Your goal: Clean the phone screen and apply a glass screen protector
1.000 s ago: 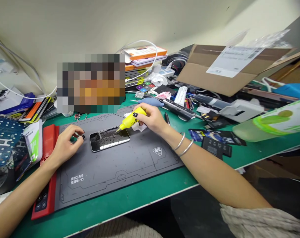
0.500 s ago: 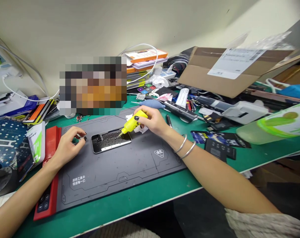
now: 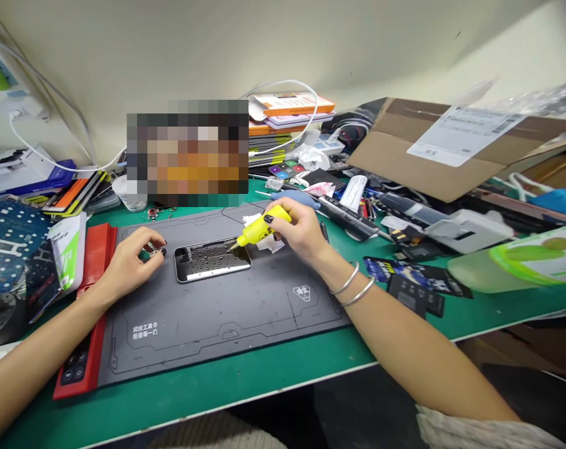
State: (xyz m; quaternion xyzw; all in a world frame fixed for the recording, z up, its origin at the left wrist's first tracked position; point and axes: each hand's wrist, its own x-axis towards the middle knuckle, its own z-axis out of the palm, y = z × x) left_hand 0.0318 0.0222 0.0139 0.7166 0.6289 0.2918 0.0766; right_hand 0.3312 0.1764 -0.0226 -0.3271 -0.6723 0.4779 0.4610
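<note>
A smartphone (image 3: 208, 272) lies face up on the dark grey work mat (image 3: 226, 312), its black screen dotted with clear drops. Pinched in my right hand (image 3: 297, 229) is a yellow squeeze bottle (image 3: 257, 232). The bottle slants down to the left, and its thin needle tip is at the upper right part of the screen; whether it touches the glass I cannot tell. My left hand (image 3: 135, 257) rests on the mat just left of the phone, fingers loosely curled, thumb a little apart. Something small and shiny shows between its fingers, possibly a ring. A crumpled white tissue (image 3: 269, 244) lies behind the bottle.
A red holder (image 3: 88, 312) lines the mat's left edge. Behind the right hand are a blue air blower (image 3: 296, 197) and scattered tools. A cardboard box (image 3: 404, 143), a green-lidded bottle (image 3: 493, 262) and flat black parts (image 3: 411, 296) stand or lie right. A blurred patch hides the back.
The whole view has shifted slightly. The bottle's tip has moved a little to the right and toward the far edge of the screen. My left hand stays beside the phone.
</note>
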